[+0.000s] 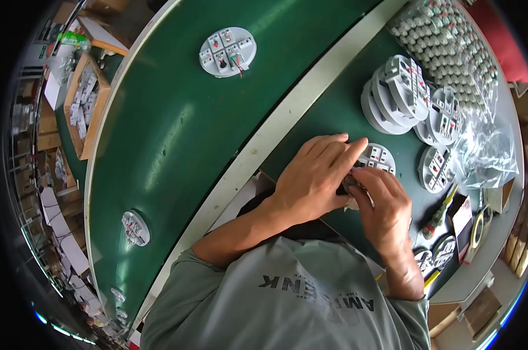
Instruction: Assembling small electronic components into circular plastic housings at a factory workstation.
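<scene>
A round white plastic part (379,154) with dark slots and raised blocks on its face is held in front of me, over the green worktop. My left hand (315,178) grips its left side, fingers stretched along the edge and the thumb underneath. From the right, my right hand (387,204) pinches thumb and forefinger at the part's near edge. Whatever is between those fingertips is too small and too covered to name. Both hands hide the part's lower left side.
Beyond my hands stand stacked round parts (392,96) and a bag of small rounded pieces (445,52). At right lie another round part (434,169), crumpled clear plastic (487,153), a screwdriver (436,220) and a tape roll (477,228). The green belt (176,140) at left carries a round part (228,52).
</scene>
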`<state>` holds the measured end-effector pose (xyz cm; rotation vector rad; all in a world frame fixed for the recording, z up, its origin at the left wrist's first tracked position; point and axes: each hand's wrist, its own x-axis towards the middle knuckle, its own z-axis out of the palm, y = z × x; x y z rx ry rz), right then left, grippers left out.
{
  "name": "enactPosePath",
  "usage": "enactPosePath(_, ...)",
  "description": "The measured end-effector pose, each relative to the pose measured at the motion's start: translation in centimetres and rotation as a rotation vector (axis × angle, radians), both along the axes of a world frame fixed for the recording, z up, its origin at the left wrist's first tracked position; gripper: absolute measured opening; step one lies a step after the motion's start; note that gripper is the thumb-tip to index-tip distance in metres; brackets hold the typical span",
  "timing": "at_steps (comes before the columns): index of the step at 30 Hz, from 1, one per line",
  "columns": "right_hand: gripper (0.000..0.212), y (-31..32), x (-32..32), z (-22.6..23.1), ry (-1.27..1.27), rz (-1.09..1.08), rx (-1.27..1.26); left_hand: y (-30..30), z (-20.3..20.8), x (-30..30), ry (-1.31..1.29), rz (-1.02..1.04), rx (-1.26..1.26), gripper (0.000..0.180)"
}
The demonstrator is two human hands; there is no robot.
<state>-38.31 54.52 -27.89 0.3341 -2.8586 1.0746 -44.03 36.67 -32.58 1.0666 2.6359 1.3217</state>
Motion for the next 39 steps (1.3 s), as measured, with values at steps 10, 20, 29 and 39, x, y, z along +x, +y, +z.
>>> enactPosePath(10, 0.031, 0.4, 0.4, -1.8, 0.153, -0.073, -0.016, 0.6, -0.2, -0.4, 0.052, -0.004, -0.013, 0.105)
enactPosePath(20, 0.035, 5.8, 6.2, 0.4, 0.113, -0.602, 0.038, 0.4, -0.2, -0.6, 0.067, 0.03, -0.021, 0.087)
enactPosePath(29, 0.053, 11.1, 8.7, -1.6, -0.16, -1.128, 0.438, 0.4, -1.6, -0.6, 0.074, -0.016, 0.087, 0.047)
enactPosePath(39, 0.049, 14.0, 15.1, -0.3, -0.054, -1.132, -0.899, 0.5, -1.8, -0.7, 0.027, 0.03, 0.124, 0.039)
